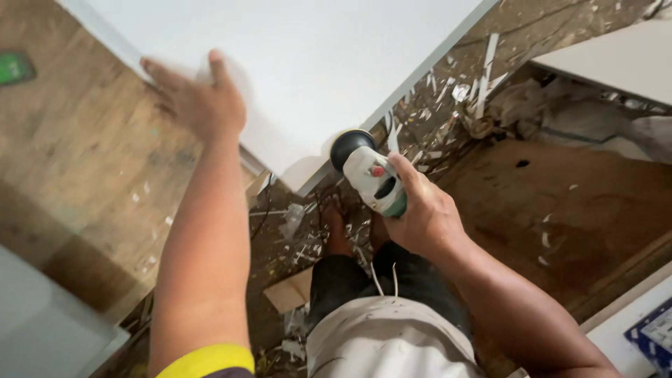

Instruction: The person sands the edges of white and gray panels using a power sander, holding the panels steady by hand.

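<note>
Sander (371, 175) at panel (301, 63) corner, right hand (423, 217) gripping.

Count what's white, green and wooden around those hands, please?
White boards: 2, the panel under the left hand and another at far right.
White power tool: 1, the tool in the right hand.
Green object: 1, the blur at far left.
Wooden sheets: 2, and.
Total: 6

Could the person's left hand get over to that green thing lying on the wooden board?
Probably yes. The left hand rests flat on the white panel, holding nothing, and only bare wooden board lies between it and the green object. The right hand grips the power tool.
</note>
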